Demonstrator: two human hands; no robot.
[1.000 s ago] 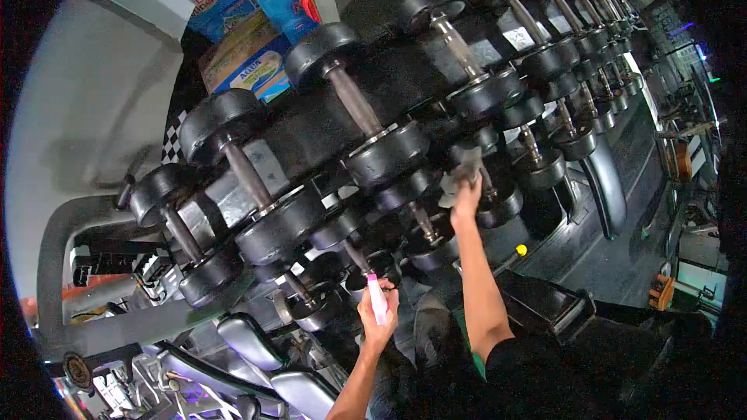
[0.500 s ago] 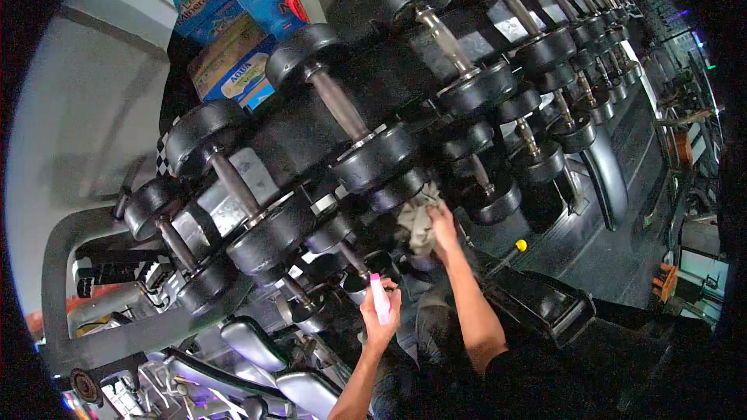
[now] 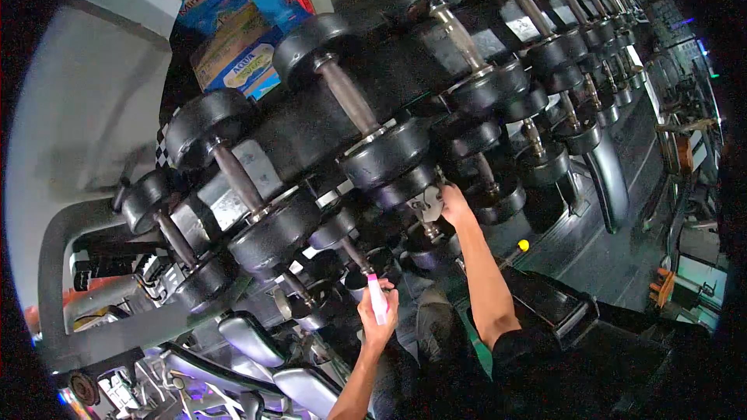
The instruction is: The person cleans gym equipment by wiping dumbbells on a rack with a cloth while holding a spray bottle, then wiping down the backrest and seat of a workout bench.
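Observation:
My left hand (image 3: 379,317) is closed around a slim pink-and-white bottle (image 3: 377,295), held upright in front of the lower row of dumbbells. My right hand (image 3: 456,205) reaches in at a lower-row dumbbell (image 3: 429,247), below the large head of an upper dumbbell (image 3: 387,157). Its fingers are curled and partly hidden. A pale, dark-marked patch (image 3: 428,204) shows beside them and seems to be the grey cloth, mostly out of sight.
Black round-headed dumbbells (image 3: 350,97) fill a two-tier rack running to the upper right. Cardboard boxes (image 3: 241,62) stand behind it. Padded benches (image 3: 249,341) are at lower left. A yellow knob (image 3: 524,246) sticks out on the right.
My right hand has moved slightly up and deeper into the lower row, and the bunched cloth is now largely hidden. My left hand stays almost still with the bottle.

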